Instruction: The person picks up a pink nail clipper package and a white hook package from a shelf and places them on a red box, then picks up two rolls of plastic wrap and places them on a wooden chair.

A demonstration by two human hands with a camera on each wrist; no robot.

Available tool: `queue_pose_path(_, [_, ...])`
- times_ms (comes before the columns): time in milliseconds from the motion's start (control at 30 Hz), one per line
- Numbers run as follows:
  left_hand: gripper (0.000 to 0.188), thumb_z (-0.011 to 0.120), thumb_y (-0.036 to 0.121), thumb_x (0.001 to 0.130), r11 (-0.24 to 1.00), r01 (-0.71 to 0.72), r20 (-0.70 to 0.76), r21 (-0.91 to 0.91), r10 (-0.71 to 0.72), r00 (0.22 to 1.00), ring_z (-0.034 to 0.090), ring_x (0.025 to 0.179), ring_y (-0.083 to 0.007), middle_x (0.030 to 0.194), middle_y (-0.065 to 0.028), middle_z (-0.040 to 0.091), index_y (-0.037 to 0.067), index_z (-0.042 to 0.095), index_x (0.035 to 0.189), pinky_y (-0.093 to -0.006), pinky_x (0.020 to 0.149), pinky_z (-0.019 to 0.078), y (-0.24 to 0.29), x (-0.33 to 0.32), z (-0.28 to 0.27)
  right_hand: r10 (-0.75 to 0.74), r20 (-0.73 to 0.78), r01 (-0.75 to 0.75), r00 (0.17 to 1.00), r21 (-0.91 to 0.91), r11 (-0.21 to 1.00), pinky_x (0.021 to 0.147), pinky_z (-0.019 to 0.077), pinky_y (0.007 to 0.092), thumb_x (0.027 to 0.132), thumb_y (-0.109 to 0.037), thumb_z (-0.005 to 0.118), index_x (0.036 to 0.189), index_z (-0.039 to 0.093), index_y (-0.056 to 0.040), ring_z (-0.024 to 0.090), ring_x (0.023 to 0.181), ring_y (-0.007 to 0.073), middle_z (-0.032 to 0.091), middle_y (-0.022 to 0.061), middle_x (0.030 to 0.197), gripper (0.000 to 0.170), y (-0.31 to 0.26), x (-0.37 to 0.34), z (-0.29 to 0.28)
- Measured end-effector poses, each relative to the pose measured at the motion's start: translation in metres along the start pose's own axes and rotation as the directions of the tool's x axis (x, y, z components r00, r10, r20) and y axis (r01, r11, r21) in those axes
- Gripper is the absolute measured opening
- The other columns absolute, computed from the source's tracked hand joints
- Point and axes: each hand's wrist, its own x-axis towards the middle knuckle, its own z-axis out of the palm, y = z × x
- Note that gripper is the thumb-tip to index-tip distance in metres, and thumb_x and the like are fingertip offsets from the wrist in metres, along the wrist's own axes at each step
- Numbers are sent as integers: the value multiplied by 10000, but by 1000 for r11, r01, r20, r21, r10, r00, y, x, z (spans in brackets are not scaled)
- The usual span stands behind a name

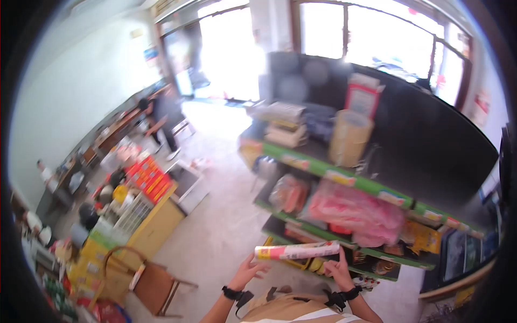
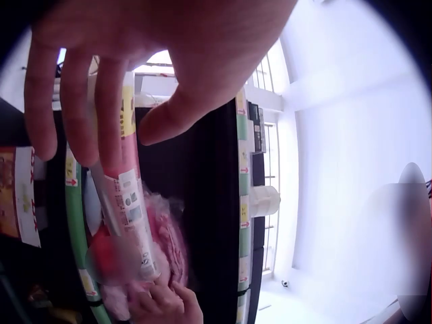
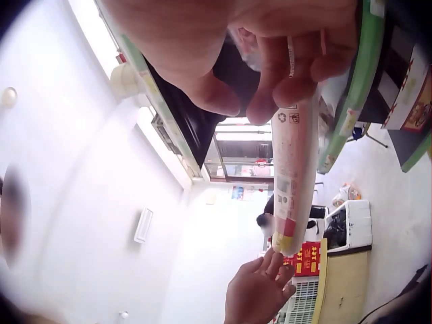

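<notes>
A long tube-shaped package (image 1: 297, 251), printed white, pink and yellow, spans the space between my two hands above the floor. At its yellow end is my left hand (image 1: 249, 272); one digit presses the end, the other fingers spread loosely. My right hand (image 1: 339, 271) is at the white end, with a raised finger against it and the rest bent below. In the left wrist view, the thumb (image 2: 162, 121) stands off to the side of the package (image 2: 128, 202). Fingers (image 3: 293, 91) overlap the package's near end in the right wrist view, hiding part of it.
Just ahead stands a green-edged shelf (image 1: 323, 172) with pink plastic-wrapped goods (image 1: 355, 210) and a cardboard-coloured cylinder (image 1: 350, 137). To the left are a wooden chair (image 1: 153, 288) and a yellow counter (image 1: 151, 220) piled with goods. A person (image 1: 161, 118) stands farther back.
</notes>
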Motion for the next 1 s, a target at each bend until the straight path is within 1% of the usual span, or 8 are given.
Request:
queue_pose_path(67, [750,607,186,955,999,-33,-71,-17,32,997,674,932,-176,1098,-106,694,79,142,1534,-315,732,571,-9,-8,-14,-38,82,39,996,-6,999,616,497,240,920,-53,621,1549,-67,-63,602,662,103,637,53,779,932,21,18,17])
queue_pose_path(200, [831,583,176,963,991,-85,-237,-100,60,970,676,930,-169,1097,-106,695,149,13,1567,-316,741,563,-18,-48,-35,65,126,-68,990,23,997,569,444,221,900,-40,556,1534,150,-65,547,639,83,576,23,731,753,29,42,70])
queue_pose_path(367, [798,589,188,961,965,-138,-475,-221,17,880,679,943,-170,1099,-102,692,179,63,1562,-322,749,559,-58,-98,-75,166,335,-124,928,-142,982,559,434,223,897,-57,574,1519,190,-65,538,618,83,575,21,715,731,48,76,150])
queue_pose_path(467, [787,599,191,957,942,-180,-596,-283,-25,803,678,947,-176,1103,-107,688,166,87,1554,-330,753,562,-83,-134,-85,216,531,-129,819,-197,972,568,435,224,918,-60,566,1511,201,-60,544,613,86,585,25,710,697,66,98,195])
queue_pose_path(633, [765,602,183,953,903,-244,-753,-354,-120,647,680,938,-183,1107,-114,684,139,117,1543,-342,756,569,-117,-173,-114,329,704,-96,629,-350,932,588,443,232,930,-83,589,1513,197,-53,558,637,86,613,33,751,703,95,124,285])
queue_pose_path(767, [721,598,185,955,894,-235,-812,-381,-202,547,675,951,-176,1103,-104,680,144,169,1533,-343,767,563,-126,-191,-159,450,726,-116,521,-462,879,616,455,228,934,-115,596,1496,253,-54,582,675,89,639,32,788,661,125,153,361])
queue_pose_path(867, [661,603,200,947,843,-317,-842,-435,-255,476,666,957,-165,1098,-79,670,192,251,1507,-332,772,547,-139,-201,-200,487,785,-12,382,-523,852,632,453,234,928,-150,612,1457,329,-47,582,692,81,662,32,813,609,140,179,418])
queue_pose_path(1000, [549,591,234,953,716,-399,-792,-573,-360,493,658,955,-158,1086,-52,655,202,355,1448,-326,775,540,-158,-220,-252,532,796,82,288,-574,815,645,462,244,919,-183,626,1379,475,-67,585,718,78,669,25,826,497,144,198,489])
